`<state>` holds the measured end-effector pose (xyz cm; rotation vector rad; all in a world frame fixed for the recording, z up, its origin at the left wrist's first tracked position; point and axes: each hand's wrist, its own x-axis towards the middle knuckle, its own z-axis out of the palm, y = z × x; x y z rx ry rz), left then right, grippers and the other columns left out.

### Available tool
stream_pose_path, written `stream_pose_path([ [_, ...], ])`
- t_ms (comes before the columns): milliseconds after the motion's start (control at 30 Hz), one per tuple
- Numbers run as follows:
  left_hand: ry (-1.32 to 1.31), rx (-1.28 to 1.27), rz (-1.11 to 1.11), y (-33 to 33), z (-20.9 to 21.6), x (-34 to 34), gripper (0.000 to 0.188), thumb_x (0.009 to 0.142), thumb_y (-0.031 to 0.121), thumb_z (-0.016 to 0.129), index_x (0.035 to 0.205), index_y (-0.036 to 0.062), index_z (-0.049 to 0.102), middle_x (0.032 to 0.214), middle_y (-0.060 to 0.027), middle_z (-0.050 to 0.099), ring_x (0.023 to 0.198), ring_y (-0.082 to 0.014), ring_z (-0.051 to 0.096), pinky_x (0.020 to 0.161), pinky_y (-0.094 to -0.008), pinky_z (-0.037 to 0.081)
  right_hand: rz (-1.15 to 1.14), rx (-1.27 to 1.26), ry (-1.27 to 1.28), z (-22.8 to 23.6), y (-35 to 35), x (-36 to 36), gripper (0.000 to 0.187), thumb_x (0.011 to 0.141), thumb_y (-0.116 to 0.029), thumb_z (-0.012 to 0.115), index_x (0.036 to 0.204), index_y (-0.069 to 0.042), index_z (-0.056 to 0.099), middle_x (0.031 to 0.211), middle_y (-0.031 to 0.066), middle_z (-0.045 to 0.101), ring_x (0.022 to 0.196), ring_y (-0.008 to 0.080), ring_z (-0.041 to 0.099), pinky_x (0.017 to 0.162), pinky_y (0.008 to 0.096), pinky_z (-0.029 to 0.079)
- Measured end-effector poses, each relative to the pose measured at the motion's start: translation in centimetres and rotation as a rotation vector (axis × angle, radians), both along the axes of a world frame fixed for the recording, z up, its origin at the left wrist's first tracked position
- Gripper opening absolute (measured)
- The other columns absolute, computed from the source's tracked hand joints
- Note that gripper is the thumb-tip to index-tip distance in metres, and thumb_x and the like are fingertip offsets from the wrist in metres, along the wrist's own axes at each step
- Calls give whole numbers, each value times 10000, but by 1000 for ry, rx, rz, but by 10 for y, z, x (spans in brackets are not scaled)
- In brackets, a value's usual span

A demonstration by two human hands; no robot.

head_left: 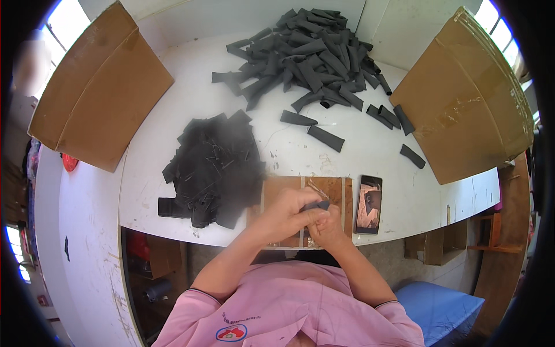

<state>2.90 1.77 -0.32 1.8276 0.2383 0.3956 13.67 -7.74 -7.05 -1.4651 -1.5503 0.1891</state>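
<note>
In front of my chest, both hands meet above a brown cardboard piece [341, 189] lying at the table's near edge. My left hand [286, 211] is closed on a small dark grey fabric tube [315, 205], its thumb pressed along the near side. The right hand [328, 230] is closed just below and against the same tube, fingers curled in. A thin metallic tool [315, 186] shows beyond my knuckles; its kind and whether it is held cannot be made out. To the left lies a heap of flat black fabric pieces [217, 170] with loose threads.
A big pile of dark grey fabric tubes [318, 58] fills the far middle, with several strays [326, 139] nearer. Cardboard panels stand at left [98, 87] and right [462, 98]. A phone [368, 205] lies beside the cardboard piece. A blue stool-like shape [439, 309] is at lower right.
</note>
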Motion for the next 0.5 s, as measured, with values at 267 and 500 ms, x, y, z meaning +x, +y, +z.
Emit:
stream_pose_path([
  [267,-280,-112,445,-24,13,-8,108,771,72,597,842,-9,587,822,-88,603,743,-161,566,653,-255,442,63,-185,-67,29,1,7,162,722,-141,561,855,-49,577,752,103,583,675,284,582,526,359,463],
  [500,-208,319,235,-5,13,-11,147,779,127,601,764,-19,600,758,-84,620,708,-173,579,619,-255,444,83,-163,17,12,-2,2,127,754,-182,557,785,-60,575,663,108,555,595,294,554,499,381,437],
])
